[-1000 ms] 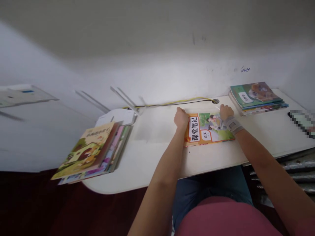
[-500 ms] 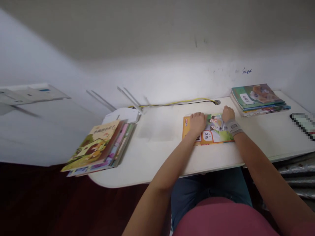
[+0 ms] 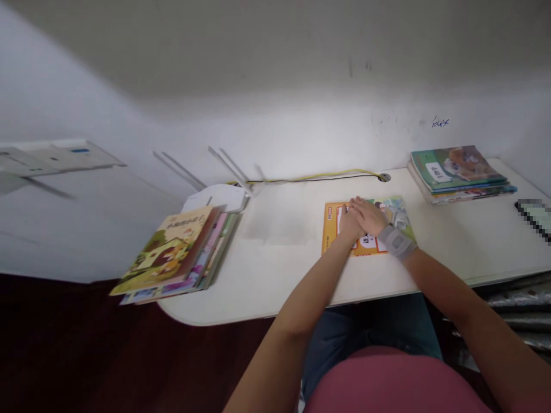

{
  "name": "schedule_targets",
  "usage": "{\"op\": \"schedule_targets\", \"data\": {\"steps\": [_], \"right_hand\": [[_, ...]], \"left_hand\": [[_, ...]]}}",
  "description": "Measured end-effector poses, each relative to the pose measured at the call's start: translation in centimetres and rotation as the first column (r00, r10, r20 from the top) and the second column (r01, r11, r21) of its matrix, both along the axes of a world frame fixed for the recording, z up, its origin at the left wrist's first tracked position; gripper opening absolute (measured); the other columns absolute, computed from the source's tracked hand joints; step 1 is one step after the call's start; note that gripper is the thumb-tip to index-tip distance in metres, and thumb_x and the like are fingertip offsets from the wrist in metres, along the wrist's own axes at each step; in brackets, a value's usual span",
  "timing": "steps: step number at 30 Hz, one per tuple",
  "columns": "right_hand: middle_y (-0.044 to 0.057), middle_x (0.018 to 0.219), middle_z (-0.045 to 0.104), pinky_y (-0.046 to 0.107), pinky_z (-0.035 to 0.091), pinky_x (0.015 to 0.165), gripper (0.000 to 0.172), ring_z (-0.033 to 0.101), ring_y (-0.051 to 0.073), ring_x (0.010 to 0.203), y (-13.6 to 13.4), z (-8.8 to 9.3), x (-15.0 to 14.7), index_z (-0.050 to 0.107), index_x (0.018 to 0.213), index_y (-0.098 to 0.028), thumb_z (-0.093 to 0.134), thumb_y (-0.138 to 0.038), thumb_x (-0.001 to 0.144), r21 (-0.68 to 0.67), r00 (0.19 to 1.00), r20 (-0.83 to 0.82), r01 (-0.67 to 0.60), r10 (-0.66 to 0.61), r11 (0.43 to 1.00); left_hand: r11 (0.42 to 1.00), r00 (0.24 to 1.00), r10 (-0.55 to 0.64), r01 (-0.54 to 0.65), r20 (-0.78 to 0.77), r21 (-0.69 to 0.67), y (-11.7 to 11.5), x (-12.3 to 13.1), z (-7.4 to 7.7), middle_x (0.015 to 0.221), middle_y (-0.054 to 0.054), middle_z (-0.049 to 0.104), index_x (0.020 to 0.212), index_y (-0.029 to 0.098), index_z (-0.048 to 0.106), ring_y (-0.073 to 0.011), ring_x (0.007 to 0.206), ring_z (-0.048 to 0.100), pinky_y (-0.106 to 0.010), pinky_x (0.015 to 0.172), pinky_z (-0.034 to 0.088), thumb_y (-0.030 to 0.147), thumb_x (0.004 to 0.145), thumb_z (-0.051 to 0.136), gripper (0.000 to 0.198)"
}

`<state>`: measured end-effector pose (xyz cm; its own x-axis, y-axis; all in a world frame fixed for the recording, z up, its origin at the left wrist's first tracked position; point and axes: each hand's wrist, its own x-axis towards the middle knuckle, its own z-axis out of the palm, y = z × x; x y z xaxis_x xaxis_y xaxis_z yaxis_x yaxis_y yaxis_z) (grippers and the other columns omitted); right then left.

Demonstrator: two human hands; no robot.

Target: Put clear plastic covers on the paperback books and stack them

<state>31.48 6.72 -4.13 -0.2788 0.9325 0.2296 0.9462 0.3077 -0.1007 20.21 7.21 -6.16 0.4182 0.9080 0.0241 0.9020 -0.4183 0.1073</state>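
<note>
An orange and green book (image 3: 333, 228) with a white label lies flat on the white desk (image 3: 279, 269) in front of me. My left hand (image 3: 349, 225) and my right hand (image 3: 369, 215) lie together on the middle of its cover, fingers stretched flat and touching each other. A grey band wraps my right wrist (image 3: 396, 241). The hands hide most of the cover's title.
A fanned stack of picture books (image 3: 178, 252) overhangs the desk's left end, next to a white round device (image 3: 215, 199). Another book stack (image 3: 458, 172) sits at the back right. A yellow cable (image 3: 310, 177) runs along the wall to a desk hole (image 3: 384, 178).
My left hand slid from the book's left edge onto the cover, and my right hand came off the top right corner; both now meet at the middle.
</note>
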Motion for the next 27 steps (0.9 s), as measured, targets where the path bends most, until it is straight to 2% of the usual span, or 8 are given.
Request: {"op": "schedule_targets", "data": {"steps": [3, 5, 9, 13, 17, 20, 23, 27], "right_hand": [[0.014, 0.143, 0.043, 0.042, 0.029, 0.106, 0.052, 0.036, 0.027, 0.132, -0.8, -2.0, 3.4, 0.046, 0.133, -0.010, 0.030, -0.043, 0.095, -0.043, 0.999, 0.034, 0.009, -0.008, 0.999], [0.018, 0.147, 0.035, 0.044, 0.028, 0.106, 0.057, 0.031, 0.029, 0.135, -0.8, -2.7, 6.5, 0.039, 0.137, -0.007, 0.032, -0.043, 0.094, -0.042, 0.992, 0.075, 0.106, -0.102, 0.994], [0.019, 0.149, 0.029, 0.047, 0.026, 0.106, 0.058, 0.029, 0.030, 0.136, -0.4, -3.2, 9.3, 0.034, 0.140, -0.007, 0.032, -0.042, 0.094, -0.058, 0.970, 0.115, 0.220, -0.212, 0.974], [0.018, 0.149, 0.031, 0.053, 0.025, 0.106, 0.057, 0.029, 0.031, 0.136, -0.7, -2.6, 8.8, 0.035, 0.140, -0.008, 0.030, -0.041, 0.094, -0.052, 0.968, 0.129, 0.225, -0.216, 0.973], [0.023, 0.140, 0.043, 0.058, 0.014, 0.108, 0.051, 0.030, 0.033, 0.135, -0.9, -1.0, 6.1, 0.051, 0.127, -0.004, 0.035, -0.038, 0.093, 0.019, 0.974, 0.155, 0.162, -0.163, 0.987], [0.021, 0.138, 0.046, 0.051, 0.020, 0.109, 0.048, 0.036, 0.028, 0.132, -0.8, -0.6, 2.3, 0.054, 0.125, -0.007, 0.029, -0.036, 0.095, -0.041, 0.999, 0.030, -0.026, 0.027, 0.999], [0.012, 0.146, 0.038, 0.039, 0.028, 0.108, 0.053, 0.033, 0.021, 0.135, -0.8, -1.3, 0.0, 0.038, 0.140, -0.012, 0.022, -0.039, 0.097, -0.059, 0.993, -0.021, -0.120, 0.119, 0.991], [0.015, 0.146, 0.036, 0.044, 0.025, 0.109, 0.060, 0.032, 0.026, 0.136, -0.6, -2.5, 2.5, 0.037, 0.140, -0.008, 0.027, -0.046, 0.095, -0.047, 0.987, 0.026, -0.157, 0.159, 0.986]], "left_hand": [[0.997, 0.997, 0.072, -0.072, 0.011, -0.007, 0.7, -2.9, 0.3, 0.153, -0.008, 0.024, 0.146, 0.015, 0.027, -0.0253, 0.141, 0.020, -0.045, 0.113, 0.018, 0.037, 0.094, 0.019, 0.056], [0.986, 0.986, 0.168, -0.168, 0.016, -0.006, 1.2, -5.0, 0.6, 0.152, -0.013, 0.025, 0.145, 0.011, 0.027, -0.0282, 0.140, 0.022, -0.049, 0.111, 0.021, 0.037, 0.094, 0.013, 0.059], [0.965, 0.968, 0.252, -0.250, -0.020, 0.081, 1.2, -5.4, 1.4, 0.151, -0.018, 0.025, 0.142, 0.005, 0.032, -0.0291, 0.142, 0.012, -0.053, 0.113, 0.006, 0.033, 0.094, 0.018, 0.058], [0.995, 0.998, 0.067, -0.067, 0.002, 0.068, 0.1, -1.7, 1.3, 0.152, -0.014, 0.025, 0.143, 0.010, 0.033, -0.0298, 0.142, 0.014, -0.054, 0.112, 0.010, 0.042, 0.094, 0.016, 0.060], [0.999, 0.998, 0.038, -0.039, 0.044, 0.025, -0.8, 0.4, 0.5, 0.153, -0.012, 0.023, 0.145, 0.013, 0.027, -0.0330, 0.141, 0.017, -0.058, 0.110, 0.015, 0.047, 0.093, 0.015, 0.064], [1.000, 1.000, 0.026, -0.026, 0.012, 0.007, -0.9, 0.1, 0.2, 0.154, -0.010, 0.021, 0.147, 0.017, 0.023, -0.0318, 0.142, 0.014, -0.056, 0.111, 0.013, 0.042, 0.091, 0.024, 0.061], [0.999, 0.999, -0.024, 0.023, -0.027, -0.026, -0.7, -0.7, 0.3, 0.154, -0.009, 0.020, 0.148, 0.019, 0.021, -0.0310, 0.142, 0.012, -0.054, 0.112, 0.012, 0.038, 0.088, 0.034, 0.064], [0.999, 0.999, -0.034, 0.034, 0.004, -0.005, 0.2, -3.0, 0.4, 0.153, -0.008, 0.026, 0.146, 0.016, 0.026, -0.0265, 0.141, 0.019, -0.046, 0.113, 0.016, 0.039, 0.093, 0.022, 0.058]]}}
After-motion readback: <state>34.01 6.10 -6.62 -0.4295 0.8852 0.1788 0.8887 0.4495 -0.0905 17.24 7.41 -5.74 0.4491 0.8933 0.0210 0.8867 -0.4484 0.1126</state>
